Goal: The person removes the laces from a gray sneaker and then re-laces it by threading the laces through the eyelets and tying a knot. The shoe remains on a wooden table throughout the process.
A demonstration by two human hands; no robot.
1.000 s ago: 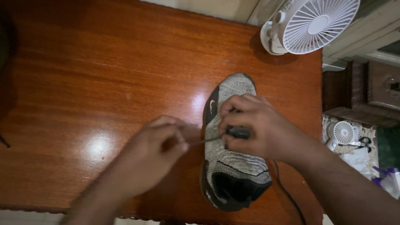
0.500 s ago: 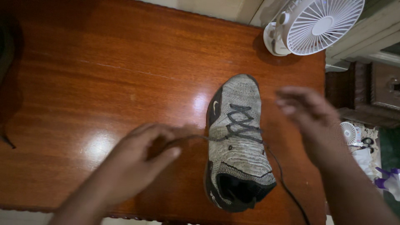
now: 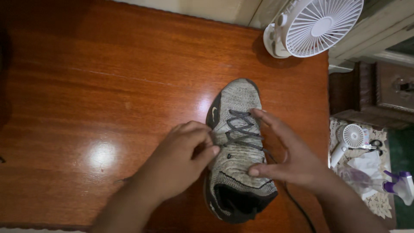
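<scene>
A grey knit sneaker (image 3: 241, 101) with a black collar lies on the wooden table (image 3: 108, 82), toe pointing away from me. A dark lace (image 3: 240, 129) crosses its upper part. My left hand (image 3: 183, 159) pinches the lace end at the shoe's left side, fingers closed. My right hand (image 3: 286, 157) hovers over the shoe's right side with fingers spread, thumb near the collar, holding nothing. The other lace end trails off the shoe towards the table's front edge (image 3: 297, 207).
A white desk fan (image 3: 315, 26) stands at the table's far right corner. Beyond the right edge are a dark wooden cabinet (image 3: 371, 95), a small white hand fan (image 3: 351, 138), scissors and a purple spray bottle (image 3: 399, 185).
My left hand has moved right, up against the shoe, still pinching the lace. My right hand left the laces, swung out right, then came back open over the shoe.
</scene>
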